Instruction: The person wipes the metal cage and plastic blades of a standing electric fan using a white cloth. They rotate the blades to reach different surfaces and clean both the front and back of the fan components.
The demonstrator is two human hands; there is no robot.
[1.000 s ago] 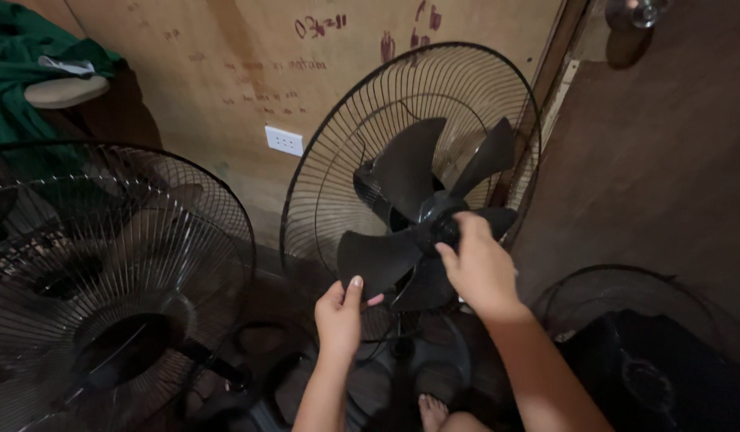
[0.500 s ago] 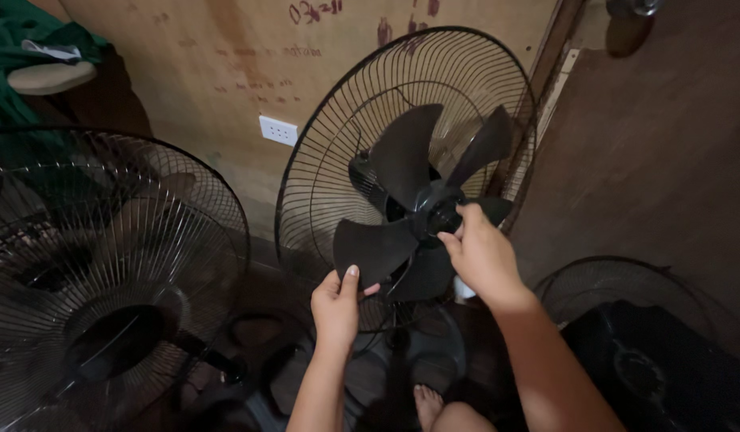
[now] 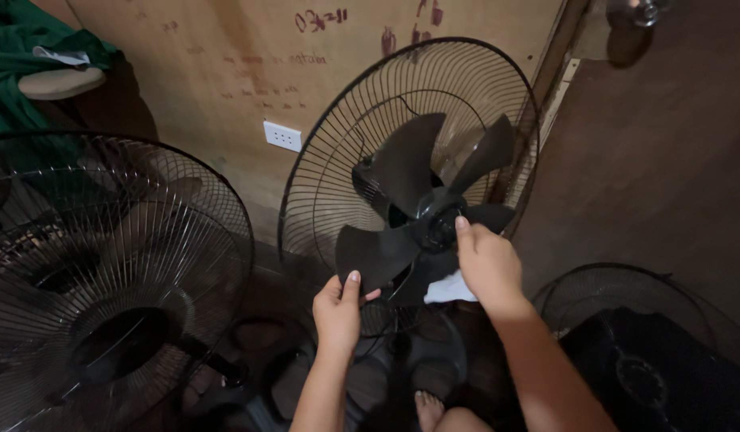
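Right hand (image 3: 486, 268) lower, fingers (image 3: 463, 228) on hub (image 3: 439, 226)

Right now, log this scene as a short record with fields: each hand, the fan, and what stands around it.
left hand: grips the lower edge of one black fan blade between thumb and fingers
right hand: at the blade hub, fingertip on it, a white cloth under the palm
fan: rear wire guard in place, no front guard over the blades
left of it: second fan with full grille
lower right: loose wire guard
wall: brown board with a white outlet
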